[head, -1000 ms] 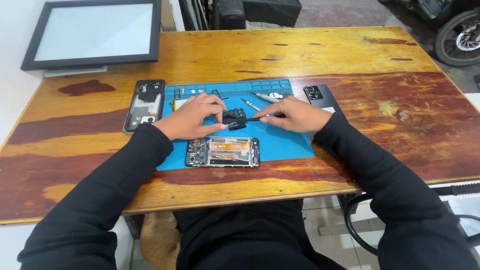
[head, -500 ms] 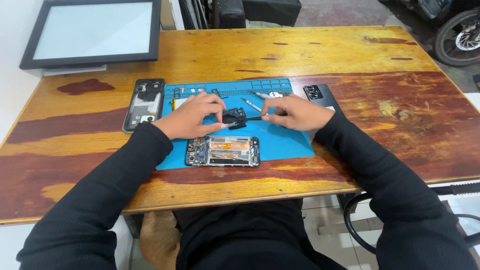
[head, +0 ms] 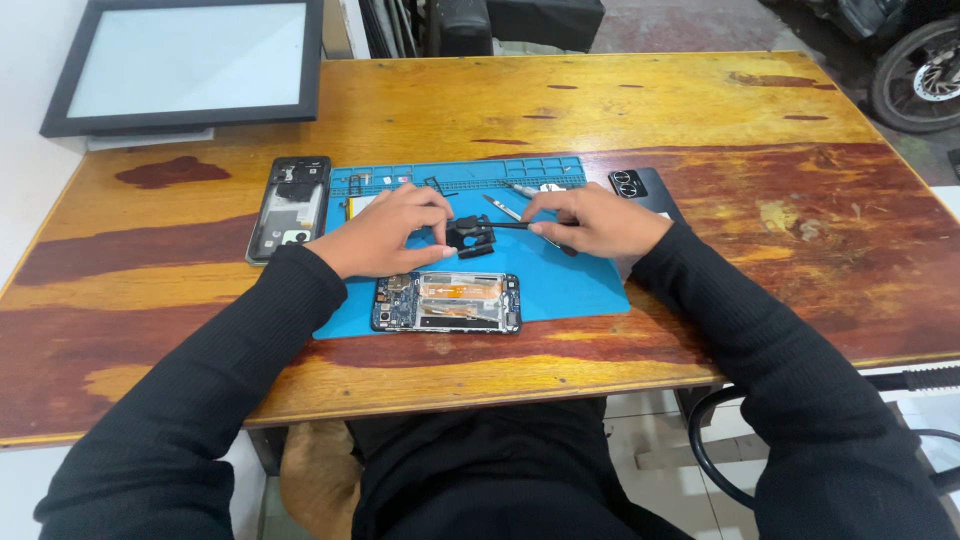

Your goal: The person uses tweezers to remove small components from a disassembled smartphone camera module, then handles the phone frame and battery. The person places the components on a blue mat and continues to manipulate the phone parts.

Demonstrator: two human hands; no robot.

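On the blue work mat (head: 570,280), my left hand (head: 385,230) pinches a small black phone part (head: 470,236) with thumb and fingers. My right hand (head: 595,220) holds a thin dark tool (head: 510,225) whose tip rests on that part. In front of both hands lies an opened phone (head: 447,302) with its insides showing, at the mat's near edge.
A second opened phone shell (head: 290,207) lies left of the mat. A dark phone back cover (head: 645,192) with camera rings lies to the right. Tweezers (head: 500,208) and small bits rest at the mat's far side. A framed panel (head: 190,62) lies on the wooden table (head: 780,230) far left.
Both hands have stayed over the small black part; the right hand with the tool has shifted very slightly. Nothing else has moved.
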